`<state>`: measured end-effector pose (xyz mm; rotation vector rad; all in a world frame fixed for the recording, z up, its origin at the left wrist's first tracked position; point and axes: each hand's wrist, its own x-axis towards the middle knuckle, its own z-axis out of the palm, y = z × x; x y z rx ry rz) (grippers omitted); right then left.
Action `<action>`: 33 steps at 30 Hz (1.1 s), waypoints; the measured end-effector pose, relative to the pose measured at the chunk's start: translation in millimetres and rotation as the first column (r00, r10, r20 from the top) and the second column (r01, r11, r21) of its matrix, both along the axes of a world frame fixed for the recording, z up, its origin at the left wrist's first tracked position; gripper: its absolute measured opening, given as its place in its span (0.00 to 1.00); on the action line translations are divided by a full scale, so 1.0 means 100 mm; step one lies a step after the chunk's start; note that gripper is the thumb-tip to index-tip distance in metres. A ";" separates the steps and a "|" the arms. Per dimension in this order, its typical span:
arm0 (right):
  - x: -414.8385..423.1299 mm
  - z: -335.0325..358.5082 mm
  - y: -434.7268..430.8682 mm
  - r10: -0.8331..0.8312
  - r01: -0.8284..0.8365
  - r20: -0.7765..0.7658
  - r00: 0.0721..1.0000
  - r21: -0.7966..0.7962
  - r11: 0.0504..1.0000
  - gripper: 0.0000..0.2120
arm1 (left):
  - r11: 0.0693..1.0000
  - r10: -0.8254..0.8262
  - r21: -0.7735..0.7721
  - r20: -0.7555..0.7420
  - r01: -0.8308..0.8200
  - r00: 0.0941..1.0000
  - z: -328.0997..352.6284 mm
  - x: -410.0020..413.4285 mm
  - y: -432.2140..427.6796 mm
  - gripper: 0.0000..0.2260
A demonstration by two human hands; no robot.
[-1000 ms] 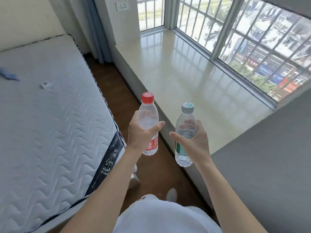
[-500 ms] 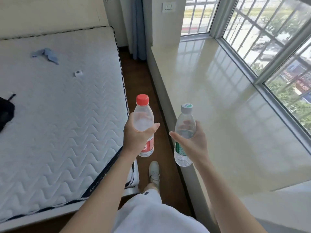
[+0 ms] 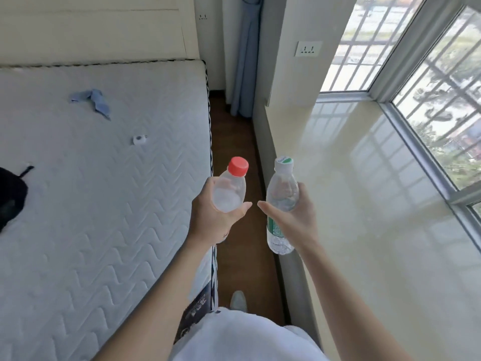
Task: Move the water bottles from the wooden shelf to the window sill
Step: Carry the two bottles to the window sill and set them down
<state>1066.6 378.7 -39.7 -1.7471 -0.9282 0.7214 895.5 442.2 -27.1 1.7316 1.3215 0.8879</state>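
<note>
The left hand [image 3: 213,220] holds a clear plastic red-capped bottle [image 3: 230,191]. The right hand [image 3: 294,217] holds a clear plastic white-and-green-capped bottle [image 3: 282,186] with a green label. Left of the left hand lies a white zigzag-quilted mattress [image 3: 104,217] with a crumpled pale blue cloth [image 3: 91,100] on it. Beyond the hands is a dark brown wooden floor [image 3: 234,142]. Right of the right hand is a glossy cream stone sill [image 3: 364,204].

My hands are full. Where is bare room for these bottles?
The window sill is bare from front edge to window frame, beside the right hand holding the green-labelled bottle. The mattress is free near the left hand with the red-capped bottle; a blue cloth and black bag lie farther off. The floor strip is narrow.
</note>
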 end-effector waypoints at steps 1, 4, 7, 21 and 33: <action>0.03 0.02 0.19 0.004 -0.004 0.003 1.000 0.004 1.000 0.26 | 1.000 0.016 -0.002 0.007 -0.016 1.000 0.01 0.02 0.19 0.25; 0.13 0.03 0.64 0.012 -0.012 0.015 1.000 0.004 1.000 0.26 | 0.999 0.043 -0.020 0.036 -0.043 0.998 0.01 0.09 0.66 0.24; 0.22 0.00 1.01 0.019 -0.019 0.020 1.000 -0.002 1.000 0.25 | 0.998 0.059 -0.029 0.044 -0.058 0.997 0.00 0.17 1.02 0.23; 1.05 -0.20 3.27 0.125 -0.124 -0.025 0.992 0.026 0.992 0.25 | 0.986 0.165 -0.036 0.054 -0.163 0.985 -0.12 0.88 3.13 0.23; 2.35 -0.07 5.18 0.056 -0.053 -0.052 0.997 0.059 0.997 0.27 | 0.999 0.024 -0.028 0.010 -0.024 1.000 0.02 2.18 5.06 0.26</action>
